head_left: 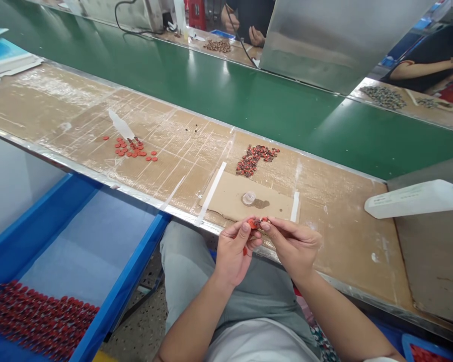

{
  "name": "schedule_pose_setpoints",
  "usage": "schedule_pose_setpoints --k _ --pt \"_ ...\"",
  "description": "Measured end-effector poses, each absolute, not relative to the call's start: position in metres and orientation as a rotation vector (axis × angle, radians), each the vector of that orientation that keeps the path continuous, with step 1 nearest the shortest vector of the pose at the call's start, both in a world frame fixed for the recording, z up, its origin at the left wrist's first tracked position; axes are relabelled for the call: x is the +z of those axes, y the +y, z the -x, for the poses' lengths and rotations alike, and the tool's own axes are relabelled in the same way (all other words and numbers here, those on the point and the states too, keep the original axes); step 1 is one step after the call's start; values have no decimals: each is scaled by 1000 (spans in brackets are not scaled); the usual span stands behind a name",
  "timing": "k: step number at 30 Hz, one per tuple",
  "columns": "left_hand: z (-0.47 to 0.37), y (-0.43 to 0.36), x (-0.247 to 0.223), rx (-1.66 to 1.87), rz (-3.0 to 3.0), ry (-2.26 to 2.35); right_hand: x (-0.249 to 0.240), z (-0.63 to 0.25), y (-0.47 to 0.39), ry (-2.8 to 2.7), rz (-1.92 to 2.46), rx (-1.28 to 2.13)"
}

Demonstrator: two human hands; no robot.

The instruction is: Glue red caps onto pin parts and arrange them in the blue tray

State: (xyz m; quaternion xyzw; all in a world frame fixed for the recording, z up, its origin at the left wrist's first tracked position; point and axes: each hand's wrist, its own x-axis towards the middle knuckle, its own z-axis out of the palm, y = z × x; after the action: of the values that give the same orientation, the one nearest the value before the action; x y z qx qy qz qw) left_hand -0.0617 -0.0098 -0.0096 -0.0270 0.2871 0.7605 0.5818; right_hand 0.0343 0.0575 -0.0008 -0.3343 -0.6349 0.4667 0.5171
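Note:
My left hand [232,254] pinches a small round red disc [251,223] just over the table's front edge. A second red piece [245,250] shows among its lower fingers. Fingertips of my right hand [297,246] are closed on a small dark-and-red part [264,220], which meets the disc. Beyond my hands, a small clear cup [248,197] stands on a taped cardboard sheet [226,193], beside a dark wet stain. A pile of small red-and-black parts [254,159] lies behind the sheet. Loose red discs [136,151] are scattered to the left.
A white bottle [411,199] with a blue cap lies on its side at right. At lower left, a blue bin [136,256] holds rows of red pieces [41,317]. The green belt [211,80] runs behind the table; other people sit across it.

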Motion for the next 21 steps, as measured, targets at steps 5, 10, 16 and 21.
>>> schedule_pose_setpoints --k 5,10,16,21 --pt "61 -10 -9 1775 72 681 3 -35 58 -1587 779 1067" --pt "61 -9 -9 1785 69 663 5 -37 57 -1663 741 1018" --pt "59 -9 -11 1797 76 700 0 -39 57 -1692 744 966" --pt "59 -9 -12 1824 33 739 4 -37 58 -1731 685 938"
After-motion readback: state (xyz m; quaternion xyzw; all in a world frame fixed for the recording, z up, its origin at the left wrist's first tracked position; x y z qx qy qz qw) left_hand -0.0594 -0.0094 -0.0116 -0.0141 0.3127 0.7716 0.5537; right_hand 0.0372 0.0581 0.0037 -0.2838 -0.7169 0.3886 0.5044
